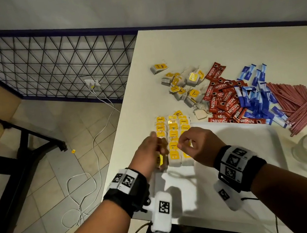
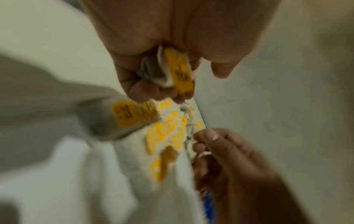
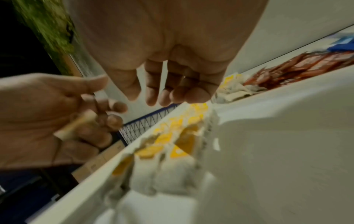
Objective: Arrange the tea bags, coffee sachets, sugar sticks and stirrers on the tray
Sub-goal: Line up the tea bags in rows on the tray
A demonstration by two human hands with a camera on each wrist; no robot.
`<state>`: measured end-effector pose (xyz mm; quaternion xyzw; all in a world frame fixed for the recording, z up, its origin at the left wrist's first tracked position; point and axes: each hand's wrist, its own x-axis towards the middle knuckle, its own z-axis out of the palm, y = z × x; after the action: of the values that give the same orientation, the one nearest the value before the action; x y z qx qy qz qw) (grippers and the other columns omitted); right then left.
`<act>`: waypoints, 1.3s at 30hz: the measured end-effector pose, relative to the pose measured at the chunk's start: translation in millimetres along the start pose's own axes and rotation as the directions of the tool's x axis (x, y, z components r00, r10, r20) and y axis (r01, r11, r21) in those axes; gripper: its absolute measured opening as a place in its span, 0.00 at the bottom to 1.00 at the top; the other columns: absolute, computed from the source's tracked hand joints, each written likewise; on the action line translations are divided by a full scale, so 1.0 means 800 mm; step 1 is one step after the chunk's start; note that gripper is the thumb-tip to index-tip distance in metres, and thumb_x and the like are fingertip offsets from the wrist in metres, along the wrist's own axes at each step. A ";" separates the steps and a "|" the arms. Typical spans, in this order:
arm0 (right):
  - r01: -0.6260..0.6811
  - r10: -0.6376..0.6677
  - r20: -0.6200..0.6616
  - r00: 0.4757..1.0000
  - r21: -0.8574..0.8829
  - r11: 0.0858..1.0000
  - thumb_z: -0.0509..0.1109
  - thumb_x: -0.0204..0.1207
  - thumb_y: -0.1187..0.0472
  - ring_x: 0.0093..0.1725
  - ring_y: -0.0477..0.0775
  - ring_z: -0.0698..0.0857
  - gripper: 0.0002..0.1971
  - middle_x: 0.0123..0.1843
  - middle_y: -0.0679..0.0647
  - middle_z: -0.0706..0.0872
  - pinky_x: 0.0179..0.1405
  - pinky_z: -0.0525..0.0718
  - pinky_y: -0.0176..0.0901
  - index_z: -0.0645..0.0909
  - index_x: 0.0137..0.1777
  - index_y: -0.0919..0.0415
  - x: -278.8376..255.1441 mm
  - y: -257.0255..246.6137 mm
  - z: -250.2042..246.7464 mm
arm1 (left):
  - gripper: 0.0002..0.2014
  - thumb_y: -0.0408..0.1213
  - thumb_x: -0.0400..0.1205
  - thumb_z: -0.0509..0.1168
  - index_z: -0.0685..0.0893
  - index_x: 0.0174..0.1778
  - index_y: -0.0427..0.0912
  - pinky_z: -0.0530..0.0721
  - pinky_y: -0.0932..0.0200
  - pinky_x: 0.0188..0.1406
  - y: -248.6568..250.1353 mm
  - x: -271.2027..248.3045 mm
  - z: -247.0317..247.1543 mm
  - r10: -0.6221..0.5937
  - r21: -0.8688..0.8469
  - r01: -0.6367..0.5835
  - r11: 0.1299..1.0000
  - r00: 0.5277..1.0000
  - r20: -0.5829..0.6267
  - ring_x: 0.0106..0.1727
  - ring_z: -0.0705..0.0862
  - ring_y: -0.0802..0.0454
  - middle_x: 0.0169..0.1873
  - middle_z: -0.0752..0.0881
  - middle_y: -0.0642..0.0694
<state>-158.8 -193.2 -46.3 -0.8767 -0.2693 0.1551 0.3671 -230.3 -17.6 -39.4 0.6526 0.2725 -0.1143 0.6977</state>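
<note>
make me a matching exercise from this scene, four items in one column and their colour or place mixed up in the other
Things:
1. coffee sachets
2. sugar sticks
3. stirrers
4. tea bag in the left hand

Descriptions:
A. blue and white, loose on the table
B. yellow tag, gripped above the tray's rows
C. red, piled beside the loose tea bags
D. thin pinkish-red sticks at the far right of the heap

Pairs: 1-C, 2-A, 3-D, 4-B
</note>
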 end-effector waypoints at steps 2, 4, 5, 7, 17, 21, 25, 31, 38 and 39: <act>0.054 -0.055 0.017 0.998 0.086 0.995 0.69 0.76 0.54 0.42 0.43 0.80 0.08 0.40 0.48 0.85 0.44 0.73 0.26 0.87 0.44 0.57 0.004 -0.023 -0.006 | 0.32 0.66 0.83 0.46 0.79 0.50 0.39 0.76 0.60 0.26 0.005 0.000 0.002 -0.177 -0.424 0.193 0.885 0.981 0.076 0.22 0.77 0.46 0.31 0.81 0.43; 0.030 -0.040 0.098 0.994 0.103 0.994 0.71 0.78 0.54 0.44 0.43 0.80 0.07 0.42 0.47 0.85 0.44 0.74 0.28 0.87 0.47 0.56 0.006 -0.041 -0.010 | 0.35 0.69 0.81 0.42 0.76 0.53 0.39 0.77 0.61 0.24 0.007 0.000 0.005 -0.208 -0.535 0.235 0.812 0.972 0.112 0.24 0.79 0.46 0.34 0.83 0.42; 0.007 -0.019 0.135 0.991 0.086 0.996 0.72 0.77 0.52 0.44 0.42 0.80 0.07 0.42 0.45 0.85 0.45 0.75 0.30 0.87 0.47 0.54 0.007 -0.047 -0.011 | 0.36 0.70 0.80 0.41 0.76 0.54 0.40 0.77 0.61 0.24 0.009 -0.002 0.008 -0.201 -0.559 0.232 0.796 0.972 0.118 0.27 0.80 0.45 0.37 0.83 0.42; -0.025 0.020 0.175 0.984 0.027 0.999 0.74 0.74 0.49 0.42 0.39 0.80 0.08 0.40 0.43 0.84 0.42 0.75 0.31 0.85 0.46 0.52 0.009 -0.052 -0.010 | 0.36 0.71 0.80 0.41 0.76 0.54 0.40 0.77 0.59 0.27 0.013 -0.004 0.015 -0.180 -0.576 0.211 0.790 0.977 0.111 0.32 0.82 0.44 0.41 0.82 0.41; 0.030 -0.007 0.230 0.973 -0.097 0.995 0.75 0.72 0.56 0.45 0.45 0.74 0.18 0.48 0.48 0.78 0.45 0.68 0.36 0.79 0.62 0.49 0.015 -0.055 -0.021 | 0.28 0.64 0.84 0.42 0.73 0.53 0.44 0.77 0.61 0.24 0.020 -0.016 0.025 -0.062 -0.648 0.111 0.754 0.993 0.099 0.28 0.82 0.47 0.38 0.80 0.43; 0.155 -0.108 0.365 0.925 -0.103 0.983 0.77 0.72 0.58 0.55 0.48 0.74 0.23 0.55 0.53 0.77 0.56 0.70 0.37 0.81 0.67 0.50 0.016 -0.060 -0.027 | 0.30 0.67 0.82 0.37 0.73 0.56 0.47 0.77 0.59 0.23 0.028 -0.025 0.023 -0.020 -0.617 0.119 0.778 0.986 0.165 0.27 0.85 0.45 0.34 0.88 0.45; 0.169 -0.147 0.346 0.927 -0.034 0.985 0.78 0.69 0.63 0.52 0.44 0.76 0.09 0.53 0.52 0.78 0.52 0.70 0.33 0.85 0.48 0.55 0.011 -0.066 -0.031 | 0.35 0.70 0.81 0.40 0.69 0.68 0.44 0.79 0.61 0.18 0.026 -0.029 0.018 -0.030 -0.640 0.151 0.754 0.980 0.196 0.22 0.81 0.46 0.36 0.81 0.42; -0.007 -0.043 0.249 0.968 0.196 0.981 0.77 0.72 0.59 0.34 0.43 0.75 0.08 0.43 0.44 0.78 0.38 0.72 0.35 0.81 0.37 0.48 0.006 -0.064 -0.038 | 0.16 0.35 0.69 0.70 0.83 0.53 0.38 0.85 0.53 0.43 0.006 -0.043 0.010 0.210 -0.244 -0.180 0.953 0.973 0.100 0.42 0.85 0.45 0.49 0.85 0.38; 0.017 -0.045 0.161 0.986 0.167 0.986 0.75 0.73 0.58 0.31 0.37 0.75 0.06 0.45 0.44 0.84 0.37 0.72 0.31 0.84 0.41 0.44 0.006 -0.067 -0.053 | 0.05 0.36 0.79 0.71 0.87 0.40 0.39 0.80 0.58 0.45 0.009 -0.041 0.007 0.297 0.352 -0.297 0.888 0.953 0.055 0.38 0.82 0.53 0.38 0.88 0.40; 0.046 -0.066 0.180 0.981 0.115 0.992 0.74 0.74 0.60 0.32 0.35 0.76 0.04 0.44 0.44 0.85 0.35 0.71 0.26 0.85 0.42 0.48 0.007 -0.068 -0.054 | 0.07 0.37 0.80 0.71 0.86 0.40 0.36 0.80 0.58 0.42 0.009 -0.038 0.005 0.291 0.426 -0.290 0.857 0.955 0.065 0.37 0.81 0.51 0.38 0.87 0.38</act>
<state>-153.3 -182.0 22.5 -0.8292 -0.3175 0.2396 0.3928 -251.0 -26.5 -17.0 0.8241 0.1395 -0.0645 0.5452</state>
